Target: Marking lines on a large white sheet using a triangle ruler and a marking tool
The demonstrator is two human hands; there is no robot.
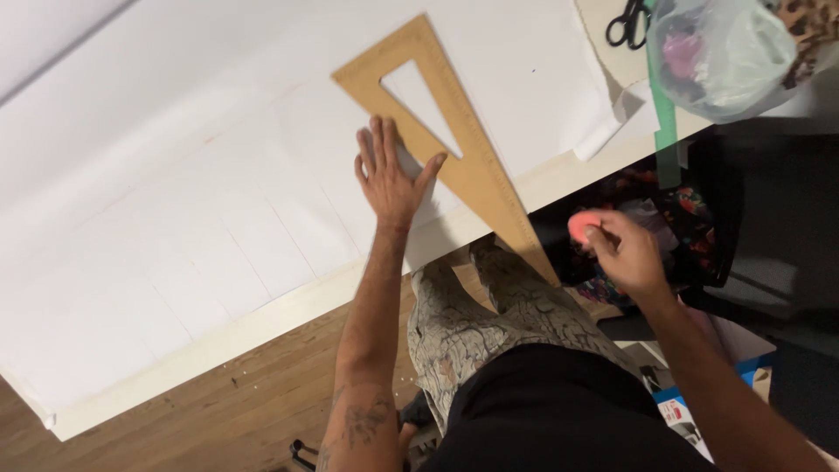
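Fingers of left hand [391, 177] spread flat on wooden triangle ruler [476, 166]; right hand [625, 253] fingers pinch pink eraser [582, 225].

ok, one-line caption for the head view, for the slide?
Left hand pressed flat on a wooden set square over white paper, right hand holding a pink eraser off the table edge.

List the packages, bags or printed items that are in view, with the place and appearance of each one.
Clear plastic bag: top right on the table, bulging, with something pink inside.
Printed flat item: on the floor at lower right beside the right arm, white with blue and red parts; partly hidden.
No screens or signs are visible.
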